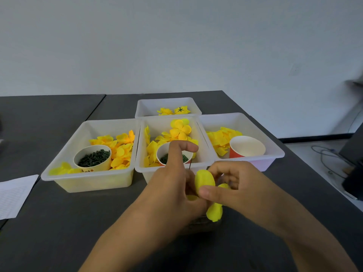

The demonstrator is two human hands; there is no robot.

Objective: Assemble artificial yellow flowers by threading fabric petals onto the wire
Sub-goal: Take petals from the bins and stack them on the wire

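Both hands meet over the dark table in front of the middle bin. My left hand (172,185) holds a thin dark wire (190,165) that sticks up between the hands, its forefinger raised. My right hand (233,185) pinches yellow fabric petals (204,180) on that wire; another petal (214,212) hangs below the thumb. Loose yellow petals fill the middle bin (177,122), the left bin (86,179) and the right bin (261,161). Two finished yellow flowers (173,110) lie in the far bin (145,107).
A paper cup of dark green pieces (93,158) stands in the left bin, and a second cup of green pieces (164,154) in the middle bin. An orange cup (246,147) stands in the right bin. A printed sheet (13,195) lies at the left. Cables (326,156) lie on the floor at right.
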